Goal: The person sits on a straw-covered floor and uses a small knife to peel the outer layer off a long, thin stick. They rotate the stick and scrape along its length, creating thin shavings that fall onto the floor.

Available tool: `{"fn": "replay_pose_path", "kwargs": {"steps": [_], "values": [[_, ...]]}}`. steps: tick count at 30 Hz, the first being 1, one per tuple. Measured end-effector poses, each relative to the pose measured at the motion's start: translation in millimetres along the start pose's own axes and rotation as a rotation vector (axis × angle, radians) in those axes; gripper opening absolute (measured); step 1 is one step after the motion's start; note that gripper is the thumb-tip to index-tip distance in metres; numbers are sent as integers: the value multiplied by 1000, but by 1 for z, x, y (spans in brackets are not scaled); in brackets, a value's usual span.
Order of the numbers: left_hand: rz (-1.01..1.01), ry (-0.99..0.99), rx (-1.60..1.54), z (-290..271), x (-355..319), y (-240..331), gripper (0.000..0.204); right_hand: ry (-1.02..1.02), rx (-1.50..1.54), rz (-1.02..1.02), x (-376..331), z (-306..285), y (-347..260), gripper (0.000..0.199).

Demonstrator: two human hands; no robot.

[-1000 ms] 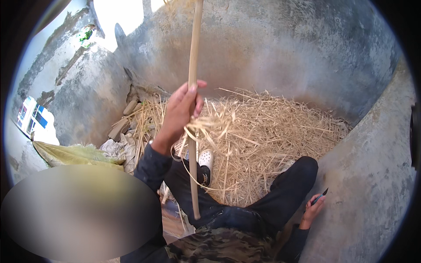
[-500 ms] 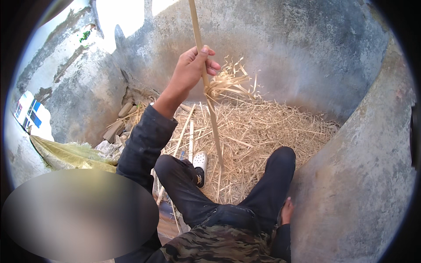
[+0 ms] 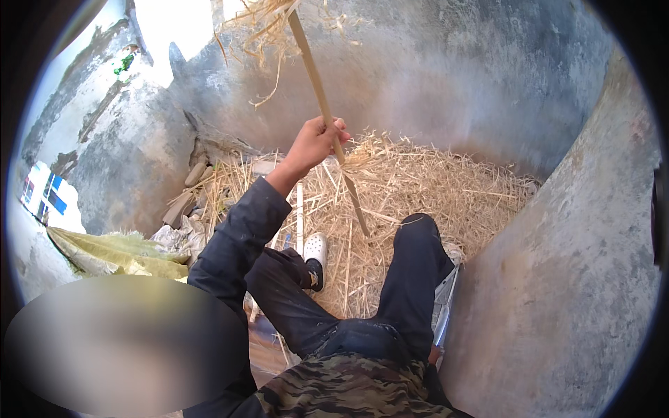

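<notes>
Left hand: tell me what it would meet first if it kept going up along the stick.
Probably the clump of straw on the stick's upper end, above the left hand; behind it stands the grey wall, though depth is unclear.

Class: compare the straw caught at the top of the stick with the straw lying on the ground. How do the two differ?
The straw on the stick is a small, loose tuft hanging in the air with strands dangling; the straw on the ground is a wide, flat bed against the grey wall. The tuft is lifted by the stick in the left hand; the bed lies under the feet. Both are dry and pale yellow.
</notes>
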State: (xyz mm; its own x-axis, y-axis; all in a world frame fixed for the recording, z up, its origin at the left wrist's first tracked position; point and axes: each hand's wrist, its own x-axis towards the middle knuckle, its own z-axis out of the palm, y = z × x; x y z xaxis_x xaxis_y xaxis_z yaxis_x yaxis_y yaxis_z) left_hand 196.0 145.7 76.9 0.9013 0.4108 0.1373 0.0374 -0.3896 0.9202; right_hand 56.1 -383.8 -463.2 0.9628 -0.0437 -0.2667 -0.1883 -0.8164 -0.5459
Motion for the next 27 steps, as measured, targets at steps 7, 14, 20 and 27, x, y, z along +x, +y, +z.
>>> {"fn": "replay_pose_path", "kwargs": {"steps": [7, 14, 20, 27], "values": [[-68, -24, -39, 8, 21, -13, 32, 145, -162, 190, -28, 5, 32, 29], [-87, 20, -93, 1, 32, -31, 36, -9, -287, 295, -48, 1, 23, 37], [-16, 97, -204, 1, 39, -26, 36, -134, -339, 315, -58, -19, 13, 40], [94, 188, -149, -2, 44, -30, 32, -245, -375, 315, -63, -37, 6, 45]]}}
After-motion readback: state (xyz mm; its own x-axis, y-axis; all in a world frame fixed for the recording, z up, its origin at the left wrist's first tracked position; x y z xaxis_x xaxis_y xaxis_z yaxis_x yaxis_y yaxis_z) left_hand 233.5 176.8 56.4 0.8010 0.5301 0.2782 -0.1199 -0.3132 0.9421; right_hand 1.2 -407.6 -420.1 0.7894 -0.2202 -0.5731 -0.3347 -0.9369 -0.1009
